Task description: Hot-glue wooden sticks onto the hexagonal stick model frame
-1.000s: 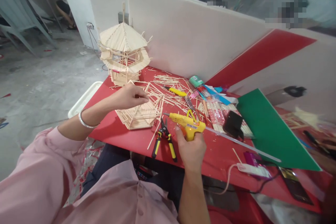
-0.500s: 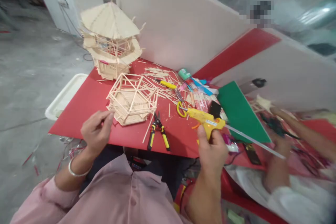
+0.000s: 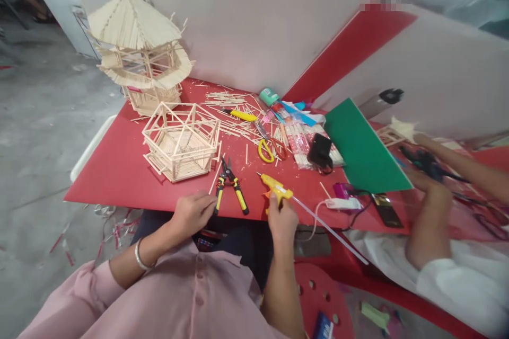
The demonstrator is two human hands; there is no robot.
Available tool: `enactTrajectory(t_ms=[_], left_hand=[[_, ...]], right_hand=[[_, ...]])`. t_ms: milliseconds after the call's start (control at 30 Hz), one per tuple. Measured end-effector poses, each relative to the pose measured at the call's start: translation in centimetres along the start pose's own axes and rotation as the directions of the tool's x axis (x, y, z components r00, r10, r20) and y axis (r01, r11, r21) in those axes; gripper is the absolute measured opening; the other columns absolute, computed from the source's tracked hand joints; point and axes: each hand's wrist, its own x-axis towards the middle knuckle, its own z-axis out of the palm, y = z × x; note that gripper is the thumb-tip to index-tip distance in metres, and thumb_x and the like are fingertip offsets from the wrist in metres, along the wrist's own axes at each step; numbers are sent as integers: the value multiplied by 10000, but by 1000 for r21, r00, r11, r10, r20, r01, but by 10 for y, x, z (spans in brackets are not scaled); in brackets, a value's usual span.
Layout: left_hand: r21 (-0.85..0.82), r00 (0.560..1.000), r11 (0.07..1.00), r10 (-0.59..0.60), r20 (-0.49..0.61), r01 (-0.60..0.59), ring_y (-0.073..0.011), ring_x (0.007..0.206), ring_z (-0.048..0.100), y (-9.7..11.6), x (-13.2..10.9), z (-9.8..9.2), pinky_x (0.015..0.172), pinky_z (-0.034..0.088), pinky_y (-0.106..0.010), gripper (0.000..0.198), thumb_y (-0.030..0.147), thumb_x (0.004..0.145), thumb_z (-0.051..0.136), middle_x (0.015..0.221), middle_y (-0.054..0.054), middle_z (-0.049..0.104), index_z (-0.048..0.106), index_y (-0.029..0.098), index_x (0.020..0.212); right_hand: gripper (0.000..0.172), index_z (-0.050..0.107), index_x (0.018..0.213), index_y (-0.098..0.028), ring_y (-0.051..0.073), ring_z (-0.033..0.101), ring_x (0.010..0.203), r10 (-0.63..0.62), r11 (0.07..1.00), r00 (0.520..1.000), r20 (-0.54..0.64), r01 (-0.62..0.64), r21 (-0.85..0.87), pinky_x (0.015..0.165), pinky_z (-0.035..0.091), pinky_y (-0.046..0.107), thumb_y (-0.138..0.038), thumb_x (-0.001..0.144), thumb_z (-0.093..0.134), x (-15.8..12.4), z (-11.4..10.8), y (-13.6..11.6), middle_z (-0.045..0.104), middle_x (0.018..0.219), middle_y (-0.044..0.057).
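My right hand [image 3: 283, 220] is wrapped round the handle of a yellow hot glue gun [image 3: 278, 189]. A long clear glue stick [image 3: 330, 230] trails from its back, and the nozzle points up and left over the table. My left hand [image 3: 193, 213] is at the front edge with its fingers curled together; whatever they may pinch is hidden. Its fingertips come up against the left handle of black and yellow snips [image 3: 226, 183], though I cannot tell if they touch. Behind it stands a hexagonal frame of thin wooden sticks [image 3: 178, 161].
A roofed stick pagoda [image 3: 137, 26] stands at the back left. Loose sticks [image 3: 226, 98], yellow-handled scissors [image 3: 265, 151], a yellow cutter [image 3: 243, 115], a black adapter [image 3: 320, 151] and a green board [image 3: 361, 153] lie rightward. A co-worker's arms [image 3: 431, 212] are at the right.
My left hand has moved right and down, to the snips. The glue gun in my right hand has come lower and left, closer to the table. The view has shifted a little.
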Motion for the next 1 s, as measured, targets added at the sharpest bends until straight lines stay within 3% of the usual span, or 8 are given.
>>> enactTrajectory(t_ms=[100,233,367,567,733,800,933,1000], left_hand=[[95,990,986,-141,23,138,-178,790,675,-4,2,-3,680,463,-265,304,285,977,424,878,-69,728,723,233,952],[296,952,920,-294,85,257,-210,813,669,-6,10,-4,616,409,-281,301,376,967,446,936,-84,714,695,219,909],[454,924,849,-362,126,271,-246,775,657,-3,21,2,548,330,-315,304,370,947,443,936,-124,689,666,176,877],[600,893,740,-441,93,303,-263,773,668,2,30,10,551,336,-311,264,239,912,415,913,-138,679,662,148,883],[595,881,743,-458,119,306,-258,783,677,4,25,0,566,343,-305,223,217,899,439,859,-112,689,650,149,880],[565,869,754,-478,125,334,-239,763,675,2,18,-7,574,340,-301,189,210,900,462,826,-91,695,639,157,862],[493,893,801,-438,99,339,-199,716,656,1,-7,-25,593,357,-285,204,206,948,458,771,-53,683,610,176,815],[484,926,823,-372,66,296,-187,651,627,8,-22,-36,573,352,-281,242,224,969,451,712,-38,647,593,180,778]], right_hand=[[592,684,799,-143,234,572,641,91,992,994,54,-85,-96,599,324,308,-567,927,291,3,-4,2,676,754,157],[557,732,883,-152,252,586,673,161,941,986,-41,-165,-296,578,246,298,-546,945,343,0,-17,-2,692,811,161],[497,740,995,-149,247,614,805,-88,974,986,-139,56,-220,602,297,298,-509,956,401,-5,-26,-9,709,925,148],[409,711,1091,-182,215,640,898,-418,905,907,-52,421,60,787,456,314,-488,989,459,-31,-8,-45,722,968,92],[658,565,1354,-129,330,577,1152,-603,792,798,12,597,128,943,483,464,-605,900,568,-48,14,-75,627,1255,200],[633,569,1344,-125,337,570,1178,-609,776,792,-42,606,175,956,484,484,-581,906,575,-48,16,-76,613,1278,213],[349,664,1166,-159,197,663,828,-525,772,845,-96,521,364,760,538,321,-426,973,548,-40,8,-72,711,934,100],[264,681,1111,-178,151,641,705,-536,741,841,-70,509,438,662,522,263,-365,984,545,-38,1,-74,703,839,54]])
